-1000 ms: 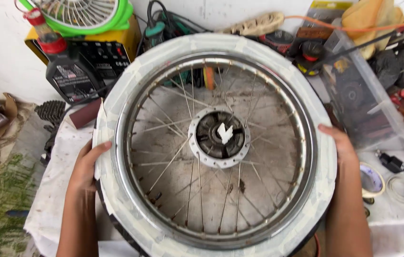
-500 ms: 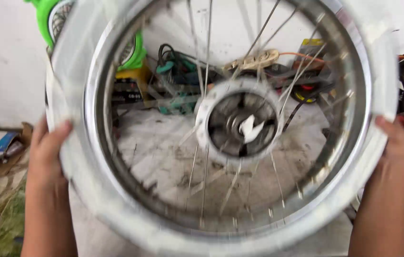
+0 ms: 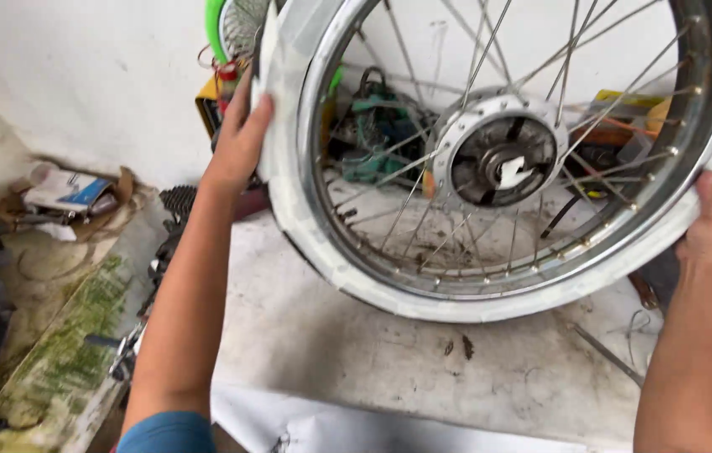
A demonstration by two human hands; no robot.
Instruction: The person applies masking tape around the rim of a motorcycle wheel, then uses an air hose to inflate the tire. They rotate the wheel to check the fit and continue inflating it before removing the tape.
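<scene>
Two bare hands hold a spoked wheel (image 3: 507, 159) up off the table (image 3: 356, 352), tilted so its top edge runs out of the frame and its lowest part hangs above the stained white tabletop without touching it. The left hand (image 3: 238, 138) is clamped on the wheel's left side, fingers laid flat over the white wrapping (image 3: 284, 193) that covers the tyre, the thumb hidden behind. The right hand (image 3: 708, 222) grips the lower right part of the wheel, thumb on the near face and fingers curled out of sight behind. Inside the wrapped tyre sits the shiny metal rim (image 3: 423, 281), and thin spokes (image 3: 398, 210) run from it to the round hub (image 3: 503, 164) at the middle, which has a dark centre with a scrap of white in it. Through the spokes a tangle of tools and cables (image 3: 372, 138) shows at the back of the table against the white wall (image 3: 104, 75). A green-rimmed fan (image 3: 234, 25) stands at the top, just left of the wheel, partly behind it. To the left of the table the floor holds a flat cardboard box with clutter (image 3: 70, 193) and a mossy green strip of ground (image 3: 62, 361). A metal rod (image 3: 607, 356) lies on the table below the right forearm.
</scene>
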